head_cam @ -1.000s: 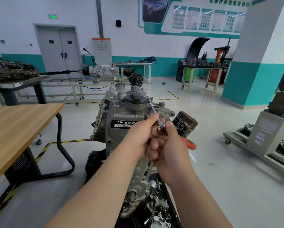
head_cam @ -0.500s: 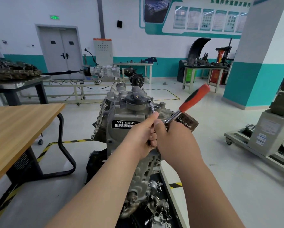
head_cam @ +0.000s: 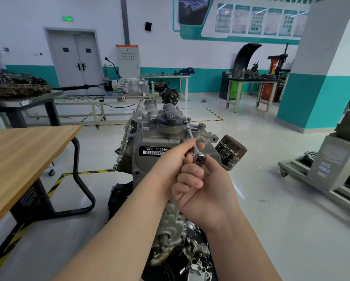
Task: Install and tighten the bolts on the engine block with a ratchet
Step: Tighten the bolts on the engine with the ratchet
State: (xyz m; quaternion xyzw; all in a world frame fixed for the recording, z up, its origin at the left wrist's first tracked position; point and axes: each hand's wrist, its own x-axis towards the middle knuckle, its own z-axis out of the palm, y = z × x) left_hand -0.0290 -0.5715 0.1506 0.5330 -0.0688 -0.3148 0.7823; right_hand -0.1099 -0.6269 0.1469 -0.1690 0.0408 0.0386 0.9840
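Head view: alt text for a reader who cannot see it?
Two bare hands hold a ratchet on an engine block: the left hand pinches its extension bar, which reaches the block beside a black cap, and the right hand grips it below its head. A wooden table stands to the left.

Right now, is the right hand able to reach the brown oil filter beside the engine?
Probably yes. The oil filter sticks out just to the right of the right hand, with nothing visible between them. However, that hand grips the ratchet, so it would have to let go first.
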